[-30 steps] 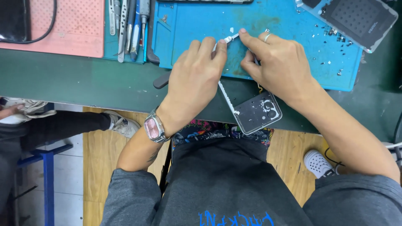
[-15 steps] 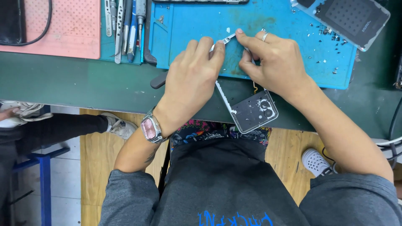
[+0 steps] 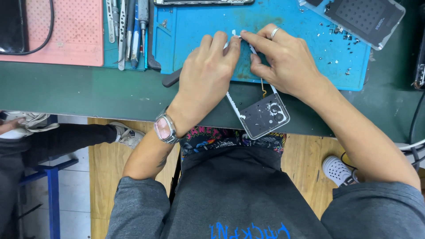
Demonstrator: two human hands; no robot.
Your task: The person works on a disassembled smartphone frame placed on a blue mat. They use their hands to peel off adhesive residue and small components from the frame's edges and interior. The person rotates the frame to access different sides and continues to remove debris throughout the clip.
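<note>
Both the left hand [image 3: 208, 73] and right hand [image 3: 285, 62] pinch a white phone frame [image 3: 261, 113] over the blue mat [image 3: 305, 75]. Tweezers [image 3: 126, 31] lie beside it on the counter [image 3: 88, 93].

Matt blue rubbery mat [image 3: 305, 66], glossy metal wristwatch [image 3: 164, 128], wooden floor [image 3: 305, 168].

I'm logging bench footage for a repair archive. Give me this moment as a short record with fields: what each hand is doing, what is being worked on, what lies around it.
left hand: fingers pinch the top end of the phone frame
right hand: ring on one finger, pinches the same end from the other side
worked item: opened phone frame, camera end hanging over the bench edge
surface: blue work mat on a green bench
nearby: tweezers and drivers, pink mat, loose screws, grey back panel
wrist: watch on the left
</note>
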